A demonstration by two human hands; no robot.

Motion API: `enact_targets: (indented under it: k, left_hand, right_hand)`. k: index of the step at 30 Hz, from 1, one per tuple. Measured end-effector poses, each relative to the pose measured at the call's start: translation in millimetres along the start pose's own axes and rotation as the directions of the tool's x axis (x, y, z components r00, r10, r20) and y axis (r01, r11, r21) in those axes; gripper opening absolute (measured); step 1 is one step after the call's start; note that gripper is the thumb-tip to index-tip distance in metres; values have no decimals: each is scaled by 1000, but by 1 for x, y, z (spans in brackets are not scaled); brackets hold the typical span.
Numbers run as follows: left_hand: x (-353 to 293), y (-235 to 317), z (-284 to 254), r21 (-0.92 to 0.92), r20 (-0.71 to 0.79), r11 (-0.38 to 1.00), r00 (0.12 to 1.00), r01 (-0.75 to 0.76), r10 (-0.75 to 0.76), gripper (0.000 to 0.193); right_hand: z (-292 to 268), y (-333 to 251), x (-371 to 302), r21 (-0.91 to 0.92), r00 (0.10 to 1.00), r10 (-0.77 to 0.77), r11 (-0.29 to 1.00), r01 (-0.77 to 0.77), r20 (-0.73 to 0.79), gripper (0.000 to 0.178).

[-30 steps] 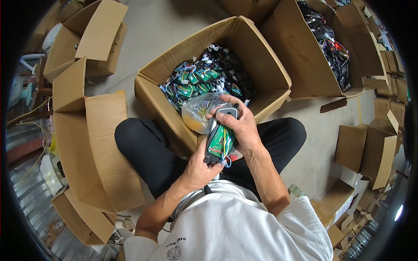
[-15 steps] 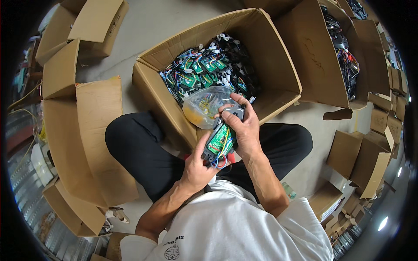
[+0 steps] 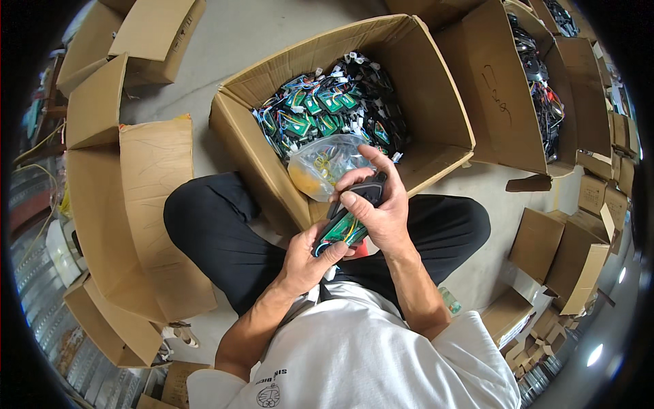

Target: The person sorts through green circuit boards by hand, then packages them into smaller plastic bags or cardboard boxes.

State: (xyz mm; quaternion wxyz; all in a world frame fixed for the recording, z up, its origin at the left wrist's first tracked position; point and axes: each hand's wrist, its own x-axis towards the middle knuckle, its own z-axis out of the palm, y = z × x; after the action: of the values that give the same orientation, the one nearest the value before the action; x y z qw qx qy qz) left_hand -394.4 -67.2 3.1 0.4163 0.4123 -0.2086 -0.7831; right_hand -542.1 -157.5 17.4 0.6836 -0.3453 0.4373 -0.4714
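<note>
Above my lap both hands are closed on a black plastic casing (image 3: 332,227) with a green circuit board (image 3: 335,236) and thin coloured wires showing in it. My left hand (image 3: 305,260) grips its lower end, thumb lying over the wires. My right hand (image 3: 385,217) holds a dark rounded cover (image 3: 371,191) at the upper end, thumb pressed on it. The cover overlaps the top of the board; whether it is seated there I cannot tell. Just beyond the fingers, a clear plastic bag (image 3: 332,155) with yellow bits inside rests in the big carton.
The open carton (image 3: 272,68) before my knees holds a heap of circuit boards (image 3: 317,102) with black parts and wires. Another carton (image 3: 487,88) at right contains black parts and cables. An open cardboard box (image 3: 102,225) stands at left, and several more boxes line the right side.
The cover in my right hand has tilted, its grey face turning dark, and sits lower over the board. My left thumb has come across the casing's lower end, hiding part of the wires.
</note>
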Motion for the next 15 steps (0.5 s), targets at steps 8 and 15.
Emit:
enact_targets:
  k: [8, 15]
  left_hand:
    - [-13, 0, 0, 359, -34, 932, 999, 45, -35, 37]
    - [-3, 13, -4, 370, 61, 925, 991, 86, -117, 42]
  right_hand:
    - [-11, 6, -15, -133, 997, 73, 988, -78, -37, 75]
    - [0, -4, -2, -321, 994, 67, 943, -90, -81, 69]
